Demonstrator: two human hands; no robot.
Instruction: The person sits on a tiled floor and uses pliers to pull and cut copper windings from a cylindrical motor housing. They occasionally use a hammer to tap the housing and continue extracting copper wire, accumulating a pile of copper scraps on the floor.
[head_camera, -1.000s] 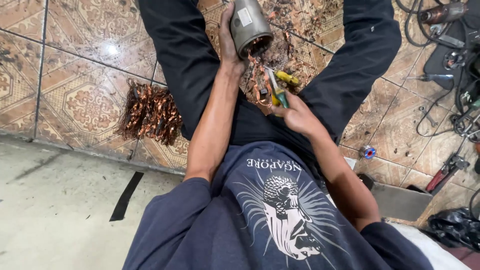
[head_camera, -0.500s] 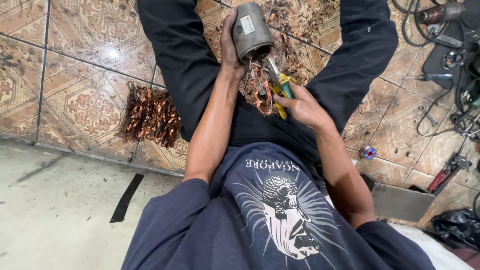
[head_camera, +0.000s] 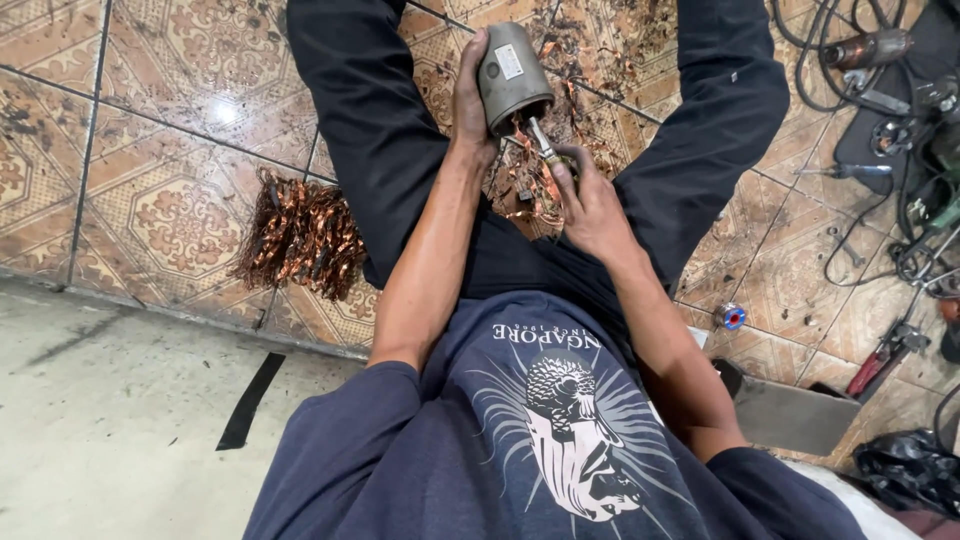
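I sit on a tiled floor with my legs spread. My left hand (head_camera: 470, 95) grips a grey metal motor housing (head_camera: 512, 78), held tilted with its open end toward me. Copper wire (head_camera: 530, 175) hangs out of that open end. My right hand (head_camera: 588, 200) holds pliers (head_camera: 545, 145) with yellow-green handles, their jaws pushed into the housing's opening among the wire.
A bundle of pulled copper wire (head_camera: 300, 238) lies on the tiles left of my left leg. Copper scraps (head_camera: 620, 45) litter the floor between my legs. Power tools and black cables (head_camera: 880, 70) lie at the right, red-handled pliers (head_camera: 885, 352) and a small blue roll (head_camera: 733, 317) nearby.
My right hand has brought the pliers up from my lap to the housing's open end. My left hand has tilted the housing a little more toward me.
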